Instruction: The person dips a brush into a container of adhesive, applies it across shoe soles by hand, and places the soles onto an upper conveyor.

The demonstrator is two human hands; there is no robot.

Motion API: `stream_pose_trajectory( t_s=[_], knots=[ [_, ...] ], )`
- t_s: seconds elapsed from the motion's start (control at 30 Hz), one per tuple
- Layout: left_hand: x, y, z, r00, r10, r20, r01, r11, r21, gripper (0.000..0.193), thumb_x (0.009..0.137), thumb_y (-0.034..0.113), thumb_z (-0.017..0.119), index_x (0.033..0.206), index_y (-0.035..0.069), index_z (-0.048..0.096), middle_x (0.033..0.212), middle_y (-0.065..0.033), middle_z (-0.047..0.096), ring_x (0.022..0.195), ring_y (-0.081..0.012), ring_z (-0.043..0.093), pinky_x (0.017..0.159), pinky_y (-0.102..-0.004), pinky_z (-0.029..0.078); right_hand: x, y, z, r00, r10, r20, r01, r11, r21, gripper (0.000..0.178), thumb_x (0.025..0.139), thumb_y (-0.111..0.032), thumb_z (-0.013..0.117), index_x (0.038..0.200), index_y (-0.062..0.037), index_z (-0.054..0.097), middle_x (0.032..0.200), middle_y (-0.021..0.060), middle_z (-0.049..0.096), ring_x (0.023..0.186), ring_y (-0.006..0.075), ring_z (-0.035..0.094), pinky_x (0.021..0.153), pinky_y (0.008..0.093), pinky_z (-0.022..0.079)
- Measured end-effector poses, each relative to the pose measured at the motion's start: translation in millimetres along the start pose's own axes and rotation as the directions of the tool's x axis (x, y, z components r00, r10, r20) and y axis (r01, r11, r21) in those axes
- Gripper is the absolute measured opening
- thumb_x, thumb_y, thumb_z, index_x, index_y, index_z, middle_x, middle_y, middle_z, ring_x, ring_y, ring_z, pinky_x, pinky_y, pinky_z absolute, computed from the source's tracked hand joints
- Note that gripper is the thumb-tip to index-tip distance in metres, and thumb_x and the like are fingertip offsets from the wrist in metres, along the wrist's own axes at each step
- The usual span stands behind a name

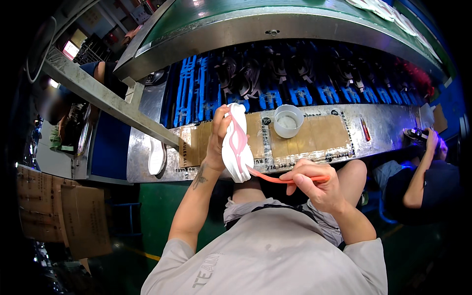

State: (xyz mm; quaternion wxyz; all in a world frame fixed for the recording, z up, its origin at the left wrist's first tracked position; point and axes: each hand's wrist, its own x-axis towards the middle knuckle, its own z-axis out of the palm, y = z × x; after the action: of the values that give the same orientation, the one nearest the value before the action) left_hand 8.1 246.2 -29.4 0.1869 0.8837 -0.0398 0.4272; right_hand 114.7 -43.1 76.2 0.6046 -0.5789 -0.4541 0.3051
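My left hand (215, 140) is closed round a white shoe sole (230, 155) with a pink wavy inlay, held upright above the bench edge. In my right hand (319, 184) is a slim orange-handled brush (275, 179). Its tip reaches the lower end of the sole; whether it touches there, I cannot tell. Behind the hands, a translucent white cup (282, 131) with pale contents stands on a taped cardboard sheet (319, 139). Another white sole (157, 157) lies on the bench at the left.
The metal bench (388, 129) holds a red-handled tool (365, 130). Beyond it, blue racks (300, 93) carry dark shoes (250, 78) beneath a metal-edged shelf (295, 27). A slanted metal beam (103, 98) crosses at left. A co-worker (435, 182) sits at right, handling a dark shoe.
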Motion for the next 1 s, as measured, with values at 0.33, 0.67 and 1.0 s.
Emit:
stream_pose_trajectory(
  t_s=[0.33,0.67,1.0],
  knots=[
    [-22.2,6.8,11.8,0.994,-0.096,-0.048,0.103,0.977,0.186,0.086,0.077,0.008,0.083,0.145,0.004,0.033,0.149,-0.0251,0.039,0.134,-0.05,0.049,0.104,-0.0511,0.053,23.1,-6.6,21.2,0.956,0.205,-0.212,-0.088,0.884,0.46,0.039,0.111,-0.026,0.049,0.105,0.0055,0.071,0.077,0.0063,0.071,0.072,0.0112,0.066,0.071,0.0239,0.052],
    [-79.6,19.4,-13.3,0.567,-0.711,0.415,0.766,0.271,-0.583,0.057,0.09,0.012,0.064,0.141,-0.008,0.048,0.126,-0.0207,0.066,0.115,-0.0298,0.067,0.099,-0.0394,0.053,44.6,57.5,-16.9,0.882,0.142,-0.45,0.027,0.937,0.348,0.037,0.11,-0.029,0.053,0.115,0.0028,0.072,0.086,0.0034,0.072,0.081,0.0083,0.063,0.078,0.0238,0.049],
    [-102.2,37.4,-68.5,0.229,-0.838,0.496,0.774,-0.153,-0.615,0.058,0.09,0.004,0.058,0.146,-0.01,0.05,0.13,-0.0173,0.068,0.112,-0.0231,0.07,0.098,-0.0353,0.056,10.8,176.8,-78.3,0.71,0.096,-0.698,-0.038,0.994,0.098,0.031,0.109,-0.023,0.054,0.119,0.0022,0.07,0.092,0.0043,0.07,0.082,0.0087,0.058,0.078,0.0247,0.048]
  ],
)
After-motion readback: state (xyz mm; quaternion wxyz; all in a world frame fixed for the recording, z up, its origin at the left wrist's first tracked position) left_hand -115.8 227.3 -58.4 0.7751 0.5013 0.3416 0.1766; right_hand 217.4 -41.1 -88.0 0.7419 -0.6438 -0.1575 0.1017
